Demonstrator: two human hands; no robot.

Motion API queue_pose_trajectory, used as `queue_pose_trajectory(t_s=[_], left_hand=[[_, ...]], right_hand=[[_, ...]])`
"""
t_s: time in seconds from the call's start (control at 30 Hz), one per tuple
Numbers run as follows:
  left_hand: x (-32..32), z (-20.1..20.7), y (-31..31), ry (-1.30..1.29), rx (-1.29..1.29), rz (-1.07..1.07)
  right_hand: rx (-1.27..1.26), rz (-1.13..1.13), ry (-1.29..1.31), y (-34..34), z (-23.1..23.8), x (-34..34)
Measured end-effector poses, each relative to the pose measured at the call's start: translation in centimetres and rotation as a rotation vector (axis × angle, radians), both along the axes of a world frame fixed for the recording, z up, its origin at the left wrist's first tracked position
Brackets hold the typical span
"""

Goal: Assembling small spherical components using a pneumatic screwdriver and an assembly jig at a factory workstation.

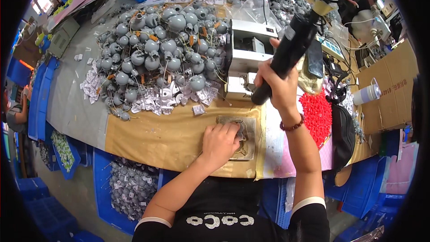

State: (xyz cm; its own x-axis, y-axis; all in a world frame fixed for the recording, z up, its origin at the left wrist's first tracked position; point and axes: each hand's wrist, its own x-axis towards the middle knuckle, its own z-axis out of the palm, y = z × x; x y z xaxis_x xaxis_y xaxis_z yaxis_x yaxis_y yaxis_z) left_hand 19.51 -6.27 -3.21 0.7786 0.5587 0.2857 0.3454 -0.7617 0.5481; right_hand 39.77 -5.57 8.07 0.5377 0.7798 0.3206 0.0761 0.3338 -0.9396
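Note:
My right hand (282, 83) is wrapped round a black electric screwdriver (293, 42), which tilts with its lower end toward the table. A cable runs from its top end. My left hand (218, 142) is closed at a small square fixture plate (249, 127) near the table's front edge. Its fingertips press on a small grey plastic part (242, 131), mostly hidden by them. Just beyond the screwdriver's lower end stands a white box-shaped device (251, 56), probably a screw feeder. Left of it lies a heap of grey round plastic housings (163, 47) with wires and orange tabs.
Small white parts (163, 101) spill before the heap. To the right are red pieces (317, 115), a black pouch (344, 132), a phone (315, 62), a white bottle (367, 94) and a cardboard box (389, 92). A blue bin (102, 197) stands below the front edge; another person (18, 112) is far left.

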Motion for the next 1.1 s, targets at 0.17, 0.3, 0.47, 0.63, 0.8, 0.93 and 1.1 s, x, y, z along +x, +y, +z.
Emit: queue_pose_trajectory(t_s=[0.17, 0.3, 0.47, 0.63, 0.8, 0.93, 1.1], left_hand=[[-0.1, 0.0, -0.1, -0.037, 0.01, 0.003], [0.1, -0.4, -0.2, -0.064, 0.043, 0.009], [0.0, -0.5, -0.2, -0.06, 0.081, 0.015], [0.0, -0.5, -0.1, -0.087, 0.067, 0.002], [-0.3, -0.6, 0.0, -0.052, 0.05, -0.012], [-0.3, -0.7, -0.1, -0.041, 0.042, -0.009], [-0.4, -0.8, 0.1, -0.053, 0.041, -0.02]], right_hand=[[-0.059, 0.146, 0.069, -4.9, -0.9, -3.5], [0.039, 0.217, -0.011, -6.3, -3.6, -4.0], [0.033, 0.221, -0.094, -6.7, -4.6, -4.3], [0.043, 0.227, -0.105, -7.0, -4.7, -4.3], [0.06, 0.27, -0.129, -6.9, -4.3, -4.9], [0.05, 0.272, -0.191, -7.0, -4.6, -4.6], [0.051, 0.311, -0.159, -6.9, -4.8, -4.6]])
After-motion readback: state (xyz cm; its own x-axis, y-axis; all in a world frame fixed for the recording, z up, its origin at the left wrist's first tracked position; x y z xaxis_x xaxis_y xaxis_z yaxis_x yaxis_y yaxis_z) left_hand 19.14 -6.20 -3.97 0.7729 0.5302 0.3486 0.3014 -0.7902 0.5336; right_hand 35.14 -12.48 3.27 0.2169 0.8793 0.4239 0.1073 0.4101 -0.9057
